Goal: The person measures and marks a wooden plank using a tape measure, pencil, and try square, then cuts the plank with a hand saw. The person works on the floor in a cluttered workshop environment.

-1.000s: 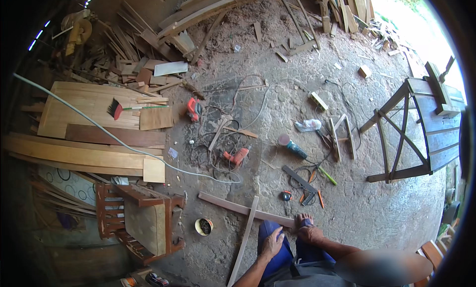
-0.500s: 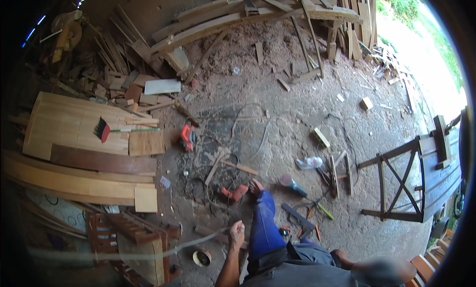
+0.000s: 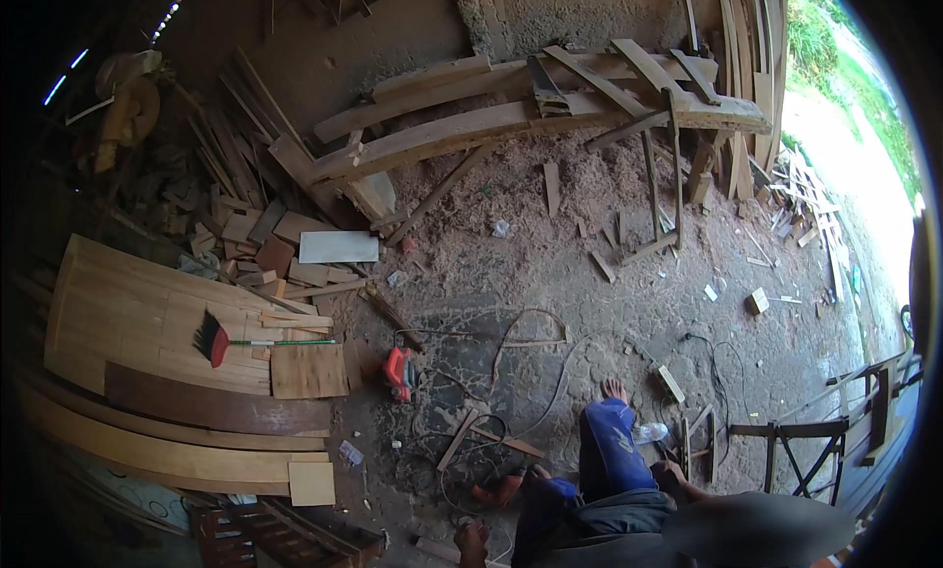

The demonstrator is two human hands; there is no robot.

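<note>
My left hand [image 3: 471,540] hangs low at the lower edge, its fingers curled. A thin cord [image 3: 444,485] runs along the floor close by, and whether those fingers hold it is unclear. Just above that hand, partly behind my leg, lies a red power tool [image 3: 499,490]. My right hand [image 3: 671,476] is by my right thigh, near a small wooden frame [image 3: 711,440] and a clear plastic bag [image 3: 649,432] on the floor. Its fingers are too dark and small to read. My bare foot [image 3: 614,389] is stretched forward.
Another red power tool [image 3: 400,374] stands by stacked boards [image 3: 147,313], with a red-and-black brush [image 3: 211,338] on them. A long timber beam [image 3: 471,136] carrying a handsaw [image 3: 546,89] spans the back above shavings. Cords [image 3: 722,362] and a dark wooden frame [image 3: 786,432] lie right.
My body has stepped forward and right, and the view has tilted up. My right foot now leads. The blurred pale line beside my left hand has gone from view.
</note>
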